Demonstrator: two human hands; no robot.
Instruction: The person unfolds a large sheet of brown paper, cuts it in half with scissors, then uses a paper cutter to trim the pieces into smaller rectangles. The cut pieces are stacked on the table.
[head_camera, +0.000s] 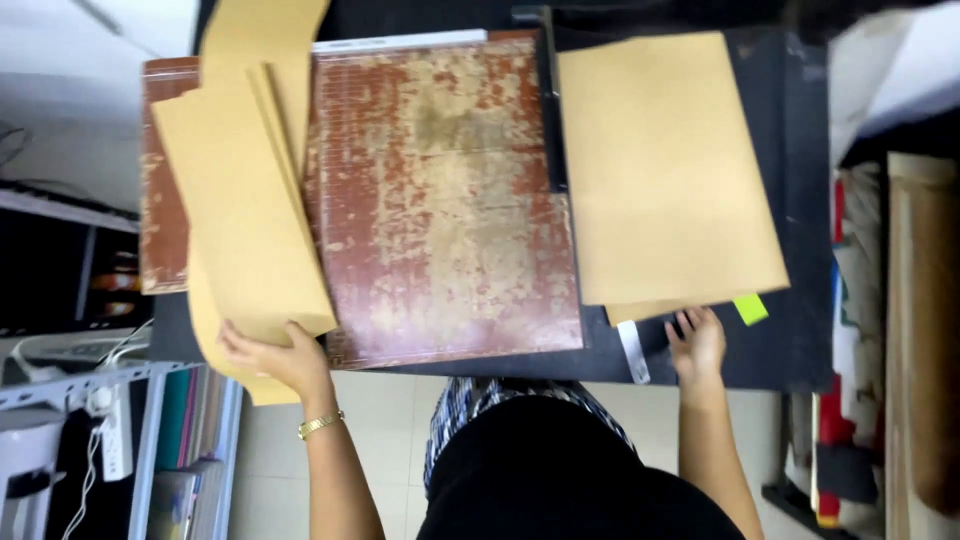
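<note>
Head view, looking straight down on a black table (800, 200).

Centre: worn red-brown cutting board (440, 200), surface scuffed pale, faint grid lines. A dark blade arm (552, 110) runs along its right edge, far half only visible. A white strip (400, 42) lies along the far edge of the board.

Left: stack of brown envelopes (240, 210), fanned, overlapping the left part of the board; the nearest sheets hang over the near table edge. Top of the stack is cut off by the frame's far edge. Left hand (275, 355) grips the near end of this stack, thumb on top, fingers under the paper and hidden. Gold bracelet (320, 425) on that wrist.

Right: second pile of brown envelopes (670, 170), squared, flat on the table just right of the blade arm. A small yellow-green tag (751, 308) sticks out at its near right corner. A white tab (633, 352) lies near the pile's near left corner; its markings are too small to make out. Right hand (697, 345) rests at the near edge of this pile, fingertips touching it; fingers loosely spread, closed on nothing.

Far right: stacked boxes and papers, blurred. Near left: shelf with a white power strip (112, 425) and folders, partly cut off.
</note>
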